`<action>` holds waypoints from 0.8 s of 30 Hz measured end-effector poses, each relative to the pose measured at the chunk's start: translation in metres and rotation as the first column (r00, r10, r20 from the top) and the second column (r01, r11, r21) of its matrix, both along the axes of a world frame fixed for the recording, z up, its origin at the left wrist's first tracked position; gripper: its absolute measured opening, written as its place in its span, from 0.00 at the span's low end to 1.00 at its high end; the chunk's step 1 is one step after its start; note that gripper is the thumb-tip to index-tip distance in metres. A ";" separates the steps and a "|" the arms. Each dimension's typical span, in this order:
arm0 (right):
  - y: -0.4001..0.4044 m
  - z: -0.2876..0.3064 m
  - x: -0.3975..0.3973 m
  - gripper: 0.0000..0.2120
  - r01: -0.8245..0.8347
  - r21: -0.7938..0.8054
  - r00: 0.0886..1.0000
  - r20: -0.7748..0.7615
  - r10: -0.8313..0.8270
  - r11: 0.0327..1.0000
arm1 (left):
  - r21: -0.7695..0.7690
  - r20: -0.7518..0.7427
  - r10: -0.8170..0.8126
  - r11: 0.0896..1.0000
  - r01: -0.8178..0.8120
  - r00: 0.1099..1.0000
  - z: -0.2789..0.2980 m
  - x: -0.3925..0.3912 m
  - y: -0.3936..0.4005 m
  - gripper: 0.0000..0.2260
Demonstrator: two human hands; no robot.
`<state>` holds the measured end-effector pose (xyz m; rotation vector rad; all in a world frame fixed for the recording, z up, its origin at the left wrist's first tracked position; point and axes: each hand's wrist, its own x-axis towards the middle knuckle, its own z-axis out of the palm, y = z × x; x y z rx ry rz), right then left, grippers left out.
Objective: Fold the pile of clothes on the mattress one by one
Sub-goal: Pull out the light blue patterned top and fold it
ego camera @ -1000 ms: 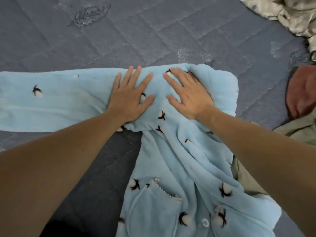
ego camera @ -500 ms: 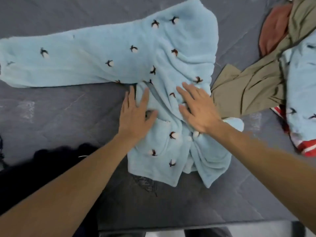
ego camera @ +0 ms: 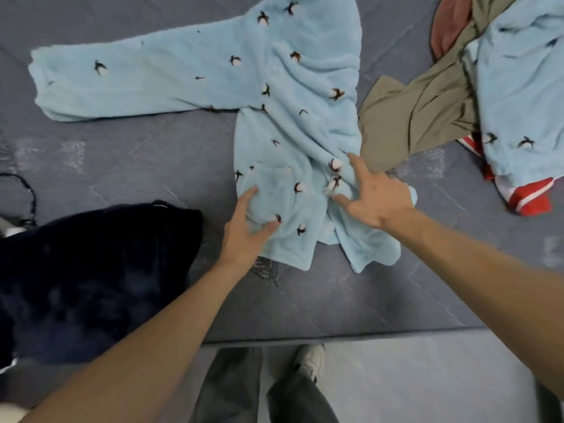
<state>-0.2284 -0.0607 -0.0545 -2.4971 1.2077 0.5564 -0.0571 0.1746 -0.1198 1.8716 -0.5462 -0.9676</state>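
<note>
A light blue fleece top (ego camera: 293, 87) printed with cotton flowers lies spread on the grey mattress (ego camera: 137, 154). One sleeve (ego camera: 128, 77) stretches out to the left. My left hand (ego camera: 247, 230) sits at the lower left by the pocket, with thumb and fingers curled round a bunch of the fleece. My right hand (ego camera: 375, 199) rests on the lower right part, index finger and thumb spread straight over the fabric. The hem lies rumpled just below both hands.
To the right lies a pile: an olive garment (ego camera: 412, 117), another light blue fleece piece (ego camera: 518, 87), a red and white garment (ego camera: 531, 196) and a pinkish-brown one (ego camera: 448, 22). A dark navy garment (ego camera: 91, 270) lies left. The mattress edge (ego camera: 335, 337) runs near my legs.
Both hands have slid down the top from the shoulder area to the pocket and hem. The left hand went from flat to curled round fleece. The view tilted down.
</note>
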 end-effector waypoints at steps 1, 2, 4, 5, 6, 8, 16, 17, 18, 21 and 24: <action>-0.001 0.004 -0.009 0.40 0.010 0.020 1.000 -0.024 -0.009 1.000 | -0.009 0.017 -0.014 1.000 0.014 1.000 0.002 -0.003 0.004 0.29; -0.001 0.008 -0.018 0.41 0.014 0.055 0.999 -0.054 -0.011 0.998 | -0.008 0.043 -0.011 1.000 0.011 0.999 0.005 -0.007 0.008 0.26; 0.002 0.016 -0.031 0.42 0.027 0.149 0.996 -0.085 -0.014 0.988 | 0.010 0.077 0.028 1.000 -0.029 0.997 0.017 -0.013 0.015 0.21; 0.005 0.020 -0.036 0.40 0.040 0.191 0.997 -0.075 -0.026 0.981 | 0.010 0.080 0.043 0.999 -0.044 0.996 0.022 -0.015 0.017 0.19; 0.012 0.026 -0.040 0.37 0.041 0.223 0.998 -0.048 -0.031 0.974 | 0.005 0.079 0.056 0.998 -0.057 0.995 0.030 -0.020 0.021 0.17; 0.029 0.035 -0.044 0.34 0.026 0.237 0.999 0.039 -0.037 0.971 | 0.006 0.076 0.076 0.997 -0.077 0.994 0.046 -0.029 0.031 0.16; 0.088 0.029 -0.040 0.22 0.072 0.240 0.971 0.206 -0.123 0.968 | 0.355 0.403 -0.085 0.932 -0.070 0.911 0.058 -0.048 0.058 0.13; 0.092 0.026 -0.041 0.18 0.093 0.234 0.963 0.226 -0.148 0.968 | 0.385 0.482 -0.147 0.921 -0.058 0.864 0.056 -0.052 0.060 0.13; 0.096 0.024 -0.042 0.15 0.118 0.223 0.948 0.265 -0.177 0.968 | 0.371 0.551 -0.177 0.927 -0.049 0.815 0.056 -0.055 0.061 0.13; 0.115 0.023 -0.031 0.10 0.159 0.254 0.861 0.438 -0.260 0.954 | 0.211 0.612 -0.169 0.976 0.046 0.773 0.061 -0.064 0.058 0.13; 0.137 0.028 -0.017 0.10 0.008 0.626 0.811 0.453 -0.372 0.780 | 0.022 0.247 -0.036 0.999 0.032 0.968 0.071 -0.068 0.046 0.13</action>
